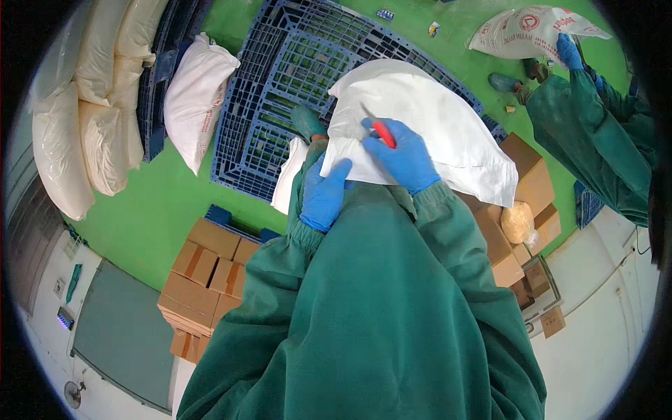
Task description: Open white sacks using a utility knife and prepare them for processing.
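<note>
A large full white sack [415,100] lies before me over a blue plastic pallet [304,68]. My left hand [323,197], in a blue glove, grips the near left corner of the sack's end, its thumb on top. In my right hand [407,157], also gloved in blue, is a red-handled knife [384,134]. Its thin blade points up and to the left above the sack. Part of my right hand rests over the sack's near end. The fingertips of my left hand are partly hidden behind the material.
Another white sack [197,100] leans left of the pallet, near stacked plastic-wrapped sacks [100,121]. Cardboard boxes stand in a left stack [199,283] and a right group [530,173], which bears a clear bag [517,223]. At upper right, a co-worker [577,121] handles a printed sack [525,34].
</note>
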### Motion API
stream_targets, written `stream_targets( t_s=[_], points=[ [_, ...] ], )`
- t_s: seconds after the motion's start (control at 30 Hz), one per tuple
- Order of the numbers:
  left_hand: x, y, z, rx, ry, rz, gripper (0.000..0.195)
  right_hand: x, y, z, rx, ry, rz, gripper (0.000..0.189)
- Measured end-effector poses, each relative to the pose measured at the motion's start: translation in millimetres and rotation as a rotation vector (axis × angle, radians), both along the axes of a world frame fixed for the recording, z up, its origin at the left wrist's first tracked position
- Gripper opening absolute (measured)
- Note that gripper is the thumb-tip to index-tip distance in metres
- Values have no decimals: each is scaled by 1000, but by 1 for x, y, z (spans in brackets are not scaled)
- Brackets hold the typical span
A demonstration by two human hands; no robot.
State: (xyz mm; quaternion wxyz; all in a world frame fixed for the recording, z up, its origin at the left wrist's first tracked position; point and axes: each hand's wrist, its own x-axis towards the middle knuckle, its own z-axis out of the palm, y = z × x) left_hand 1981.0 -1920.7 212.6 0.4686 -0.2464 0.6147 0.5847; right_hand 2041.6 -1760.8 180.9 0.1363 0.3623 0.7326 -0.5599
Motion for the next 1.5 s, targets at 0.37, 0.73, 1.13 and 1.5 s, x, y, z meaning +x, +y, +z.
stream_targets(
  t_s=[0.37,0.73,1.13,1.5],
  points=[
    [2,-2,17,351,31,-50,37,-22,9,27,-252,66,-21,39],
    [12,25,-23,-84,261,140,17,-13,23,13,-591,-152,-156,33],
    [9,17,-22,-84,236,74,16,-14,19,15,-535,-148,107,35],
    [12,-3,-15,174,153,0,8,-18,23,24,-201,-104,281,33]
  ],
)
